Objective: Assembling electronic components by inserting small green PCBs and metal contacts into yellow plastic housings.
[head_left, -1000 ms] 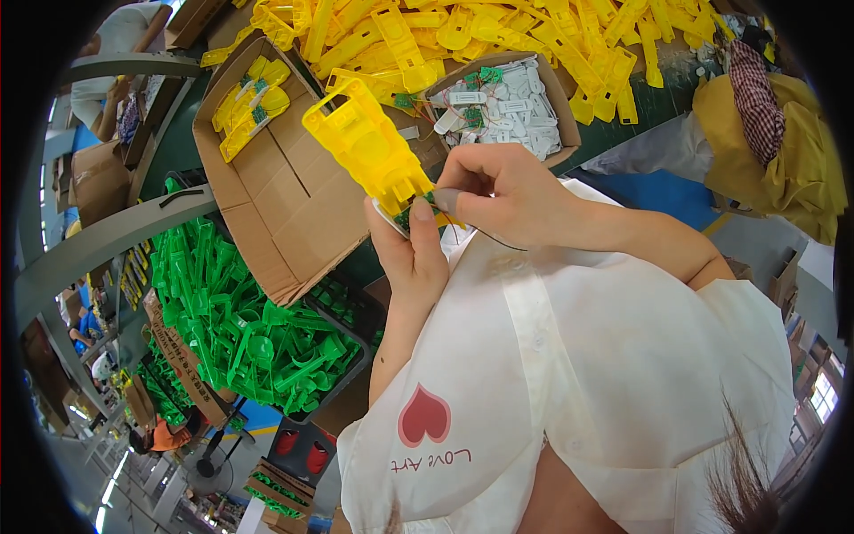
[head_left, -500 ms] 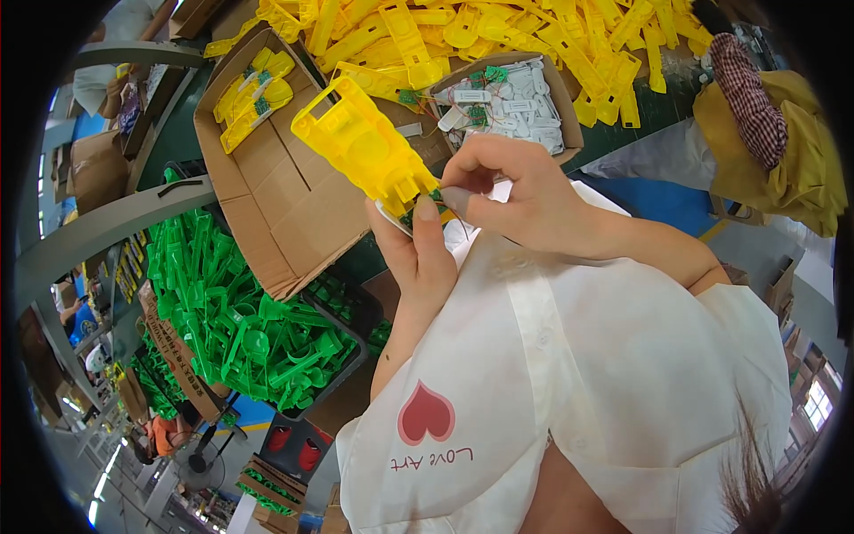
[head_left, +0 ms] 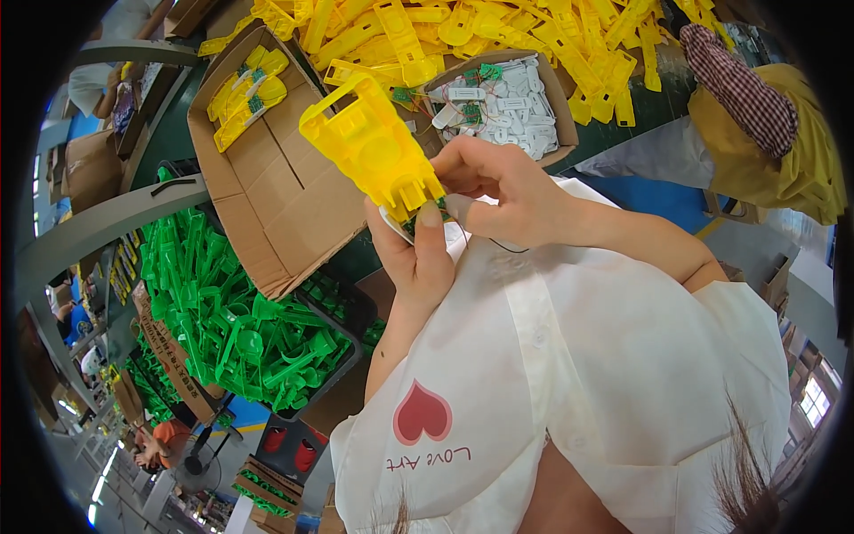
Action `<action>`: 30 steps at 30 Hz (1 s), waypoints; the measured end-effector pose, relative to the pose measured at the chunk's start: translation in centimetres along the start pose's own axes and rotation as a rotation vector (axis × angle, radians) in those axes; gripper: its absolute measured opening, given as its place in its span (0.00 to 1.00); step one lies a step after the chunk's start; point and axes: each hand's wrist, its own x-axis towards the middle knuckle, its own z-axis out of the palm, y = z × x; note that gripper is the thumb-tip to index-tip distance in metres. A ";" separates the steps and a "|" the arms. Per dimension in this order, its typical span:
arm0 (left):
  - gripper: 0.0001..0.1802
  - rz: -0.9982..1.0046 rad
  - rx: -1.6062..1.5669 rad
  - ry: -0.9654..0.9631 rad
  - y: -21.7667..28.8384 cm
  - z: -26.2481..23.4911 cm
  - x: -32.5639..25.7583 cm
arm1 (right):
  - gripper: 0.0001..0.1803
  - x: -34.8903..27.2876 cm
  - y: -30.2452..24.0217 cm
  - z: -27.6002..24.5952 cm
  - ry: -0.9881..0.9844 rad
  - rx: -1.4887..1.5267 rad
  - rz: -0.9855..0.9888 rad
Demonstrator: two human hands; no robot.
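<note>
A yellow plastic shell (head_left: 369,147) is tilted up in front of my chest, its hollow side facing me. Fingers and thumb of my left hand (head_left: 414,254) grip its lower end, where a white piece shows below it. Part of a small green circuit board (head_left: 410,224) peeks out by the thumb. My right hand (head_left: 507,191) is closed in a pinch at the shell's lower right corner; what lies between its fingertips is hidden. A thin dark wire (head_left: 511,248) trails out beneath that hand.
A cardboard box (head_left: 258,191) at left holds several yellow shells with boards. Another box (head_left: 569,133) contains white parts and wired boards. Yellow parts (head_left: 587,53) heap at the back; a black crate (head_left: 356,351) holds green parts (head_left: 240,329). A co-worker's checked sleeve (head_left: 743,89) reaches in.
The shell has shifted slightly right and tilted. My right fingers have closed in nearer its corner, and the dark wire now sticks out below them. The co-worker's sleeve has moved left.
</note>
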 end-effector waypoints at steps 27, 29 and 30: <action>0.24 -0.223 0.174 -0.400 1.9 -0.4 1.3 | 0.19 0.9 0.5 -1.1 0.001 -0.124 0.022; 0.23 -0.228 0.207 -0.357 2.1 -0.1 1.2 | 0.19 0.9 0.5 -1.1 0.012 -0.139 0.019; 0.23 -0.229 0.207 -0.357 2.0 -0.1 1.2 | 0.19 0.8 0.5 -1.0 0.020 -0.154 0.016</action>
